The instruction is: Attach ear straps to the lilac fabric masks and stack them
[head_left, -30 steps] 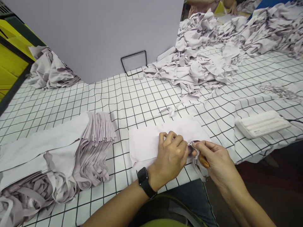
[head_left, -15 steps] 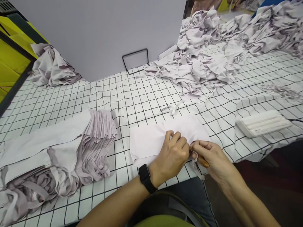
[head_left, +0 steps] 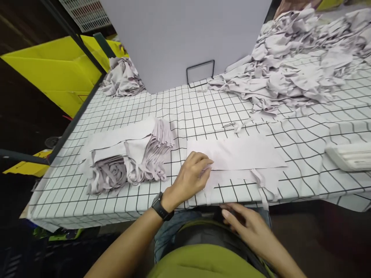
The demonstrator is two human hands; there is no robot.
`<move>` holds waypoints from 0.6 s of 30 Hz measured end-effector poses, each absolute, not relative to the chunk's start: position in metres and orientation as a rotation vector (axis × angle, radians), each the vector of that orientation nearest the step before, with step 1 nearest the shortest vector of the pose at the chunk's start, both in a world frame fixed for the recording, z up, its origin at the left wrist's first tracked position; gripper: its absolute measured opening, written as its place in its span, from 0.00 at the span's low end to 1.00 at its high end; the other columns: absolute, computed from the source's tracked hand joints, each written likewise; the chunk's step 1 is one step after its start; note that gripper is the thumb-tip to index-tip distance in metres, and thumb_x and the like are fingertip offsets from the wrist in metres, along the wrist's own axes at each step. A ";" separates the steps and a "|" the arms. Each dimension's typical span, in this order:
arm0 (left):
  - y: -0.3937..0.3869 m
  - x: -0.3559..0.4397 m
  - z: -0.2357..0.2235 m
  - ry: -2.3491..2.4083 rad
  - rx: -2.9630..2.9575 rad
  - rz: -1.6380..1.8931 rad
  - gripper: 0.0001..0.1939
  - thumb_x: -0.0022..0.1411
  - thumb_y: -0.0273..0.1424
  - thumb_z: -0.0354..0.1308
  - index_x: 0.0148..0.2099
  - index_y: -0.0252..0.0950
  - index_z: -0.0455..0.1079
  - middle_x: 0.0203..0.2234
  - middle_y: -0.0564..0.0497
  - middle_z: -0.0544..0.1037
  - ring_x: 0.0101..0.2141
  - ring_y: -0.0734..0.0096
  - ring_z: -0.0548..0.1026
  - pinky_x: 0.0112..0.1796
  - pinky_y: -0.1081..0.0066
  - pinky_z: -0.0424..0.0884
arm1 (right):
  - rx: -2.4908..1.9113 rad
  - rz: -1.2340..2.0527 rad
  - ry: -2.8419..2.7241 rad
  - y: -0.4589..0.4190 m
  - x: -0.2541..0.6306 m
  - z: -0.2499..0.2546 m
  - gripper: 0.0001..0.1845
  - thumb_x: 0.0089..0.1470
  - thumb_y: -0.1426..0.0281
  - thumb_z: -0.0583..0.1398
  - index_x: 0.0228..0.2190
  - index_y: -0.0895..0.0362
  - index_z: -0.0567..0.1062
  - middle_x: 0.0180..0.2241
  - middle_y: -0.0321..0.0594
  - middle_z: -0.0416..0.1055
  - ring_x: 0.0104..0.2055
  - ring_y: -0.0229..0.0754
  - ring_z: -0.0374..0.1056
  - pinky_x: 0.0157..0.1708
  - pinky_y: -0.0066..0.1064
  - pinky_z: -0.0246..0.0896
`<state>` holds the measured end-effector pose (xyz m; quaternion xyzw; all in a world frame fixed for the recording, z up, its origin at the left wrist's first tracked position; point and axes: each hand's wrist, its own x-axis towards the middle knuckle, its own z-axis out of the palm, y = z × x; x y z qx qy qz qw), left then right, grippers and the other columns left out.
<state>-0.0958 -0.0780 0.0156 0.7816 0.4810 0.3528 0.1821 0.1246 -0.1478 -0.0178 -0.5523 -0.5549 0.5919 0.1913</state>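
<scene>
A flat, pale pinkish-white cloth piece (head_left: 240, 152) lies in front of me on the checked tablecloth, with a narrow strip (head_left: 261, 183) hanging off its front edge. My left hand (head_left: 193, 173), a black watch on its wrist, pinches the cloth near its left front corner between thumb and fingers. Below the table's front edge, close to my waist, is my right hand (head_left: 246, 222). Its thumb and forefinger stretch forward, slightly apart, and no object shows in them. The palm is hidden.
To the left sits a thick stack of folded cloth pieces (head_left: 127, 150) with dangling strips. Crumpled cloth (head_left: 290, 77) is heaped at the far right. A grey panel (head_left: 188, 38) stands behind, with a black wire frame (head_left: 200, 73). A white device (head_left: 350, 156) lies near the right edge.
My left hand has moved to the cloth's left end. My right hand has left the cloth and dropped below the table edge; the orange-brown item seen in it earlier no longer shows. The view has shifted left.
</scene>
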 end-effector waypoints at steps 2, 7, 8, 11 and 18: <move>-0.089 -0.100 0.010 1.314 2.284 0.899 0.09 0.70 0.30 0.57 0.51 0.35 0.72 0.48 0.42 0.74 0.49 0.59 0.71 0.50 0.59 0.73 | -1.458 1.722 -1.500 -0.147 0.103 -0.039 0.25 0.51 0.47 0.64 0.29 0.58 0.81 0.28 0.44 0.79 0.32 0.49 0.73 0.34 0.35 0.69; -0.102 -0.096 0.000 1.302 2.481 0.668 0.17 0.71 0.37 0.57 0.57 0.34 0.67 0.55 0.37 0.69 0.54 0.54 0.68 0.54 0.54 0.71 | -1.357 1.657 -1.558 -0.146 0.083 -0.045 0.25 0.49 0.46 0.65 0.25 0.57 0.80 0.27 0.42 0.76 0.32 0.47 0.69 0.37 0.35 0.65; -0.102 -0.096 -0.002 1.315 2.504 0.647 0.18 0.71 0.38 0.56 0.58 0.34 0.67 0.55 0.37 0.69 0.54 0.54 0.68 0.54 0.53 0.71 | -1.335 1.629 -1.602 -0.149 0.087 -0.039 0.24 0.51 0.48 0.64 0.25 0.57 0.80 0.29 0.42 0.76 0.34 0.48 0.70 0.39 0.35 0.64; -0.101 -0.096 -0.003 1.334 2.551 0.620 0.18 0.72 0.39 0.55 0.58 0.35 0.66 0.55 0.39 0.69 0.54 0.56 0.68 0.54 0.55 0.71 | -1.312 1.501 -1.779 -0.166 0.108 -0.012 0.20 0.58 0.53 0.62 0.24 0.55 0.80 0.29 0.41 0.75 0.35 0.47 0.69 0.39 0.33 0.62; -0.100 -0.096 -0.006 1.341 2.581 0.660 0.19 0.71 0.39 0.56 0.59 0.34 0.66 0.54 0.40 0.70 0.52 0.58 0.68 0.53 0.57 0.71 | -1.432 1.674 -1.870 -0.204 0.163 0.044 0.20 0.58 0.53 0.63 0.24 0.54 0.79 0.25 0.39 0.75 0.28 0.44 0.69 0.29 0.28 0.61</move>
